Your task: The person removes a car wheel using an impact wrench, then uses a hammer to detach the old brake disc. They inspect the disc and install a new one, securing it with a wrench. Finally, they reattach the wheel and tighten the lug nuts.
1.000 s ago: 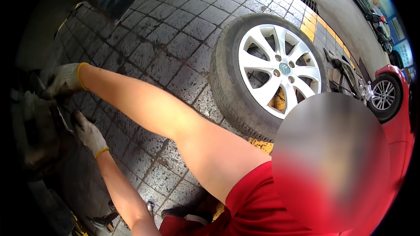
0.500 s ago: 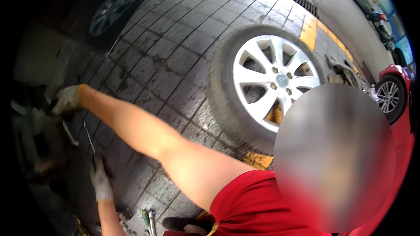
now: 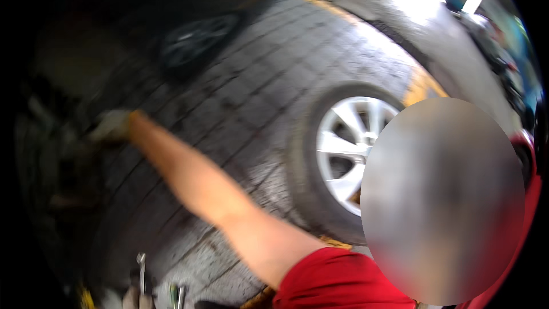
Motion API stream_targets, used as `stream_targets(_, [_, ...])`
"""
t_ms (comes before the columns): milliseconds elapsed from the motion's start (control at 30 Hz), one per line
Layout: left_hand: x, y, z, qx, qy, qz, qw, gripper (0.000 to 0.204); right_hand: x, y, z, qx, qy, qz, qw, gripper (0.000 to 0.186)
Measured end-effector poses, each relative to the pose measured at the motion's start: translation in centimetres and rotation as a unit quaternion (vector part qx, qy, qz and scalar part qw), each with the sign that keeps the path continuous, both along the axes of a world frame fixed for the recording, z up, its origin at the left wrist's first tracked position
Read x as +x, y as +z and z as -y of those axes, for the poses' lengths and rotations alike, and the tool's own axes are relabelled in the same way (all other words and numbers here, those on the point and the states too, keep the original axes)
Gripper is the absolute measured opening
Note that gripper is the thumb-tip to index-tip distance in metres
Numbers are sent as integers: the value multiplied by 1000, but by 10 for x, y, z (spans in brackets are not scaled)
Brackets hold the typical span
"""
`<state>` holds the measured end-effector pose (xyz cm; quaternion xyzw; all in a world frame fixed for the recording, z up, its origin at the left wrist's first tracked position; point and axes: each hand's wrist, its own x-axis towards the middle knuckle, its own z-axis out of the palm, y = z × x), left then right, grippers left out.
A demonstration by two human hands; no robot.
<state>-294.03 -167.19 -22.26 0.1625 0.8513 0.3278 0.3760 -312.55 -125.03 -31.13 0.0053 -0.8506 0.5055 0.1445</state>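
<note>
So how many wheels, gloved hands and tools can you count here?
Wheels: 2, the silver wheel and the dark wheel
Gloved hands: 2, the upper gloved hand and the lower gloved hand
Metal tools: 2, both blurred, the wrench and the second tool
Total: 6

A loose wheel (image 3: 349,154) with a silver alloy rim is laid flat on the paved floor (image 3: 257,80) at right. A second wheel (image 3: 197,40) is seen far left, blurred.
</note>
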Motion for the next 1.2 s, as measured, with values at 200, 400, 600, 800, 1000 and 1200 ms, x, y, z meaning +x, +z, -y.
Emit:
stream_targets(200, [-25,51,-15,-40,40,-128,990,28,48,22,-7,-258,146,24,955,58])
stream_targets(400, [-3,66,-8,43,8,-36,998,43,47,27,16,-330,131,50,933,53])
stream_targets(600, [18,30,-3,17,-135,11,991,47,40,2,7,-433,133,26,891,48])
stream_targets(800, [29,2,5,12,-359,-87,929,35,12,-22,-17,-340,183,71,920,42])
stream_targets(1000, [37,-6,12,-78,-464,-119,874,33,27,-12,-17,-393,128,59,909,53])
stream_targets(1200, [35,-2,20,-87,-419,-87,900,34,24,-15,-3,-413,154,30,897,55])
